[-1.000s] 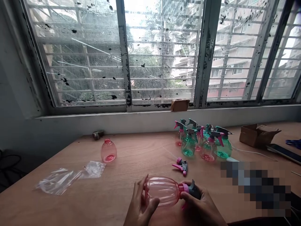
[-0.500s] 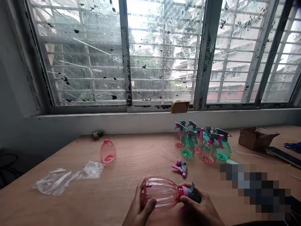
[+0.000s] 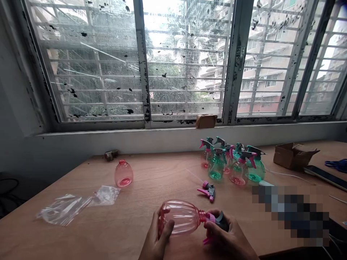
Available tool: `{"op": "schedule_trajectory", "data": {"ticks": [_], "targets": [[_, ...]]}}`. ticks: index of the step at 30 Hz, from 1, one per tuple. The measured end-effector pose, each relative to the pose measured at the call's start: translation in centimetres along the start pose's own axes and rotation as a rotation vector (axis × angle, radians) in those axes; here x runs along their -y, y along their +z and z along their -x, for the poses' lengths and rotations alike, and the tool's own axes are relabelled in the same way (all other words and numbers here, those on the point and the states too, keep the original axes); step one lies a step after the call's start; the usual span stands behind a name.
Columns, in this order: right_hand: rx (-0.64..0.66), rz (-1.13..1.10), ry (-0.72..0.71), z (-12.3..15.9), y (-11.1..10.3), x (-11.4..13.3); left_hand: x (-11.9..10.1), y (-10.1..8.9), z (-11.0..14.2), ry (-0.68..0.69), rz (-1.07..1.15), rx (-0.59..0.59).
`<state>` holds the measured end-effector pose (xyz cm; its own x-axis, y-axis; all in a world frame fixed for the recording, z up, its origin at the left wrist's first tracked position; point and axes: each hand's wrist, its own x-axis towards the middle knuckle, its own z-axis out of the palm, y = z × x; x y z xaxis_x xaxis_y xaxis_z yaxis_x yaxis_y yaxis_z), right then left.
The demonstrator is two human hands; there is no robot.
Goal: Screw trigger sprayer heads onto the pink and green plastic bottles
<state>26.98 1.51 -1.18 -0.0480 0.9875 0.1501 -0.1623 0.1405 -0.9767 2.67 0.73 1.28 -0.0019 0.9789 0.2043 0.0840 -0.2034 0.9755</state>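
Note:
My left hand point(image 3: 159, 234) is wrapped round the base end of a clear pink bottle point(image 3: 180, 217), which lies on its side in the air above the table, its threaded neck pointing right. In my right hand point(image 3: 225, 231) is a black and pink trigger spray head point(image 3: 211, 217), gripped by its pink collar, right at the mouth of the bottle. Threads of the neck show beside the collar; I cannot tell whether the collar is still engaged. The trigger hangs below my right fingers. A second spray head point(image 3: 208, 191) with a thin tube lies beyond the bottle.
A pink bottle without a head point(image 3: 124, 175) stands at left, near crumpled clear plastic bags point(image 3: 66, 208). Several green and pink spray bottles point(image 3: 216, 168) cluster at back right. Farther right are an open cardboard box point(image 3: 291, 157) and a dark flat device point(image 3: 325, 177). A blurred patch covers the right front.
The bottle has shifted slightly left with my left hand, while the spray head stays nearly in place. More of the threaded neck now shows between bottle and collar.

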Motion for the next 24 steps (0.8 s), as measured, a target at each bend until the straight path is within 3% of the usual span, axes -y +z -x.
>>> {"op": "schedule_trajectory", "data": {"ticks": [6, 12, 18, 24], "targets": [[0.057, 0.003, 0.012, 0.0, 0.1, 0.0, 0.5, -0.1, 0.7, 0.037, 0.026, 0.127], [0.054, 0.048, 0.012, 0.0, 0.1, 0.3, 2.0, -0.4, 0.8, 0.207, 0.012, 0.188], [0.104, 0.075, 0.011, 0.2, 0.4, 1.0, 1.9, -0.7, 0.2, 0.000, 0.000, 0.152], [0.082, 0.127, -0.033, 0.1, 0.2, 0.8, 2.1, -0.7, 0.1, -0.003, -0.015, 0.091]]}}
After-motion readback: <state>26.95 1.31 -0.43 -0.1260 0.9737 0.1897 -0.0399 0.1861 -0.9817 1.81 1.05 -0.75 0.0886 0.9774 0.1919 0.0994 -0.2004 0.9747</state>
